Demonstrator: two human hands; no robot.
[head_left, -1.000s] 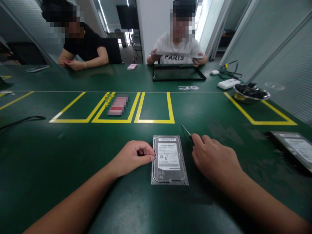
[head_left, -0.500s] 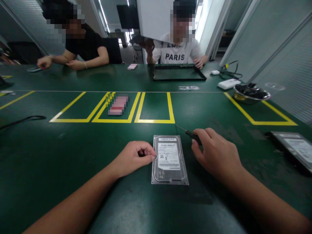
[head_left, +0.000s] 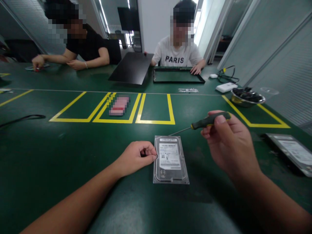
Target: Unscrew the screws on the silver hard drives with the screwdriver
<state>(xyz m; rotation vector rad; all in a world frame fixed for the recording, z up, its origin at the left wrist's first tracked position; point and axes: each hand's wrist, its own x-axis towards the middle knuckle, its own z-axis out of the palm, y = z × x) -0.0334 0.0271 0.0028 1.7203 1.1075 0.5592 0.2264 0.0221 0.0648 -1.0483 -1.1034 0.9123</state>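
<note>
here, our left hand (head_left: 136, 158) pinches the nine o'clock edge of the hard drive (head_left: 170, 159), lying five o'clock of centre; our right hand (head_left: 232, 148) holds a screwdriver (head_left: 202, 123), tip near the drive's twelve o'clock edge.

Your left hand (head_left: 133, 159) rests on the tabletop (head_left: 80, 149), its fingers (head_left: 150, 159) closed at the left edge of the hard drive (head_left: 170, 159), which lies label up before you. Your raised right hand (head_left: 230, 148) grips the screwdriver (head_left: 203, 122), its shaft slanting down leftward; the tip is at the drive's far edge, touching or not you cannot tell. To your right lies a second drive (head_left: 290, 151), a metal bowl (head_left: 246, 103) of dark pieces beyond. Opposite, a person (head_left: 179, 50) in white sits behind a black frame (head_left: 179, 82).
</note>
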